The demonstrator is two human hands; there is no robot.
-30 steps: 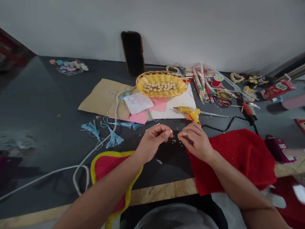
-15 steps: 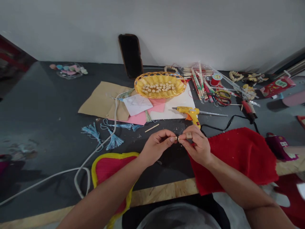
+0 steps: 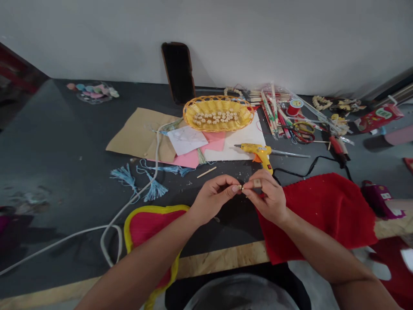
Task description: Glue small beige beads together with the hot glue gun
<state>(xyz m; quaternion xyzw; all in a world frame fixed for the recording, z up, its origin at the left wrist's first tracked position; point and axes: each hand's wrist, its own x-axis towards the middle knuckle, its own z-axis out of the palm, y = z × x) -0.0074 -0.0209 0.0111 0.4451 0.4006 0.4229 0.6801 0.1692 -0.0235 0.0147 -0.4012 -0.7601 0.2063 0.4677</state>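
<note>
Over the dark tabletop, my left hand (image 3: 213, 196) pinches a small pale piece (image 3: 240, 187) between thumb and forefinger. My right hand (image 3: 266, 196) is closed in a pinch too, its fingertips meeting the left ones at a second tiny pale bit; the exact kind of these pieces is too small to tell. A tan band (image 3: 257, 183) wraps a right finger. Just beyond the right hand lies a yellow glue gun (image 3: 256, 149) with a clear glue stick in its back. Several small pale flower-like pieces (image 3: 216, 117) lie in a yellow woven basket (image 3: 219, 102).
A red cloth (image 3: 319, 211) lies under my right forearm, a yellow-edged pink pad (image 3: 145, 228) under the left. Blue tassels (image 3: 155, 189), a white cable (image 3: 129, 204) and a short stick (image 3: 206, 172) are at left. Scissors (image 3: 303, 131) and red thread (image 3: 294, 107) lie right; a phone (image 3: 178, 73) leans on the wall.
My fingertips have closed the small gap between them, so the two pale pieces now appear to meet. The whole view has shifted slightly; the things on the table stay put.
</note>
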